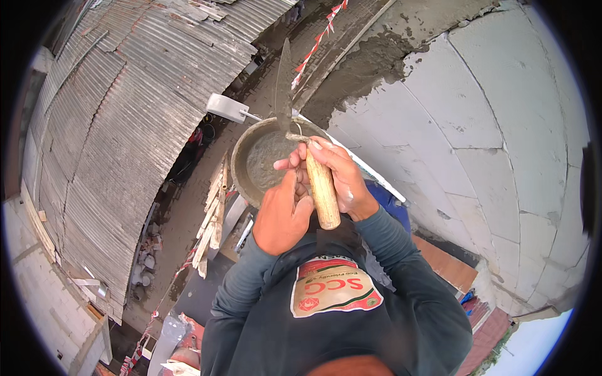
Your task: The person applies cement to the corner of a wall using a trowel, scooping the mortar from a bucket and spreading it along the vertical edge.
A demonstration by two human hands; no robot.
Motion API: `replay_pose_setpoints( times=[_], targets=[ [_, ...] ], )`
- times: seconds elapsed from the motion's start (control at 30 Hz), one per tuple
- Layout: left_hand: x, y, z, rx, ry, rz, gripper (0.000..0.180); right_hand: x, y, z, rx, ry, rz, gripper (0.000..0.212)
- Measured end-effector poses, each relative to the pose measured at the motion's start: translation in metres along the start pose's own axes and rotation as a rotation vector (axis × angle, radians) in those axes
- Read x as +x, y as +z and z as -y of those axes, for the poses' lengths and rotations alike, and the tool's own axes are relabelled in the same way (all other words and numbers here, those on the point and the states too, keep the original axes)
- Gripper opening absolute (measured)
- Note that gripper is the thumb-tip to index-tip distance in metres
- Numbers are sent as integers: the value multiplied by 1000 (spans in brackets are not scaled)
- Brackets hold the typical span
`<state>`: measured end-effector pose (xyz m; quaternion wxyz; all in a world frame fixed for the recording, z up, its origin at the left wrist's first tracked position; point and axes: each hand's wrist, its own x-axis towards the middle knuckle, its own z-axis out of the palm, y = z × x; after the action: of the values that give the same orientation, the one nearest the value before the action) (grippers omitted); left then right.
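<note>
A pointed trowel with a mortar-stained metal blade [283, 81] and a pale wooden handle [322, 191] is held in front of my chest, blade pointing away from me. My right hand [350, 182] is wrapped around the handle, its thumb up near the bent metal neck. My left hand [283, 210] is closed just left of the handle, with its fingers bent against the right fingertips. What the left fingers hold, if anything, is hidden. Beyond and below my hands stands a round bucket [238, 164] with wet grey mortar [266, 156] in it.
A wall of large pale blocks [451, 119] rises on the right, with wet mortar [370, 62] smeared along its far part. A corrugated metal roof [138, 94] lies on the left. Wooden strips [212, 216], a white lamp-like box [227, 108] and red-white tape [320, 41] are nearby.
</note>
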<state>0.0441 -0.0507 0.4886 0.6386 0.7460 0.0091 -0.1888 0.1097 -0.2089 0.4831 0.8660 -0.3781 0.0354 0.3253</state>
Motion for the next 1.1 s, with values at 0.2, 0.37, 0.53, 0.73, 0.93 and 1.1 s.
replay_pose_setpoints(
  times=[0.2, 0.37, 0.53, 0.73, 0.93, 1.1],
  targets=[
    [-46, -43, 113, 247, -316, -249, 95, -24, 0, -14, -86, -51, -184, 30],
    [-22, 61, 160, -433, -148, -324, 127, -29, -3, -22, -74, -123, -287, 31],
    [8, 93, 162, -176, -80, -579, 117, -31, 2, -10, -111, -101, -359, 32],
    [12, 114, 166, 25, -142, -508, 104, -34, -10, -11, -120, -229, -379, 29],
    [20, 116, 173, -28, -80, -545, 94, -40, -11, 3, -81, -252, -385, 28],
    [26, 114, 153, -145, -119, -529, 84, -39, -19, 7, -47, -310, -369, 25]
  ],
)
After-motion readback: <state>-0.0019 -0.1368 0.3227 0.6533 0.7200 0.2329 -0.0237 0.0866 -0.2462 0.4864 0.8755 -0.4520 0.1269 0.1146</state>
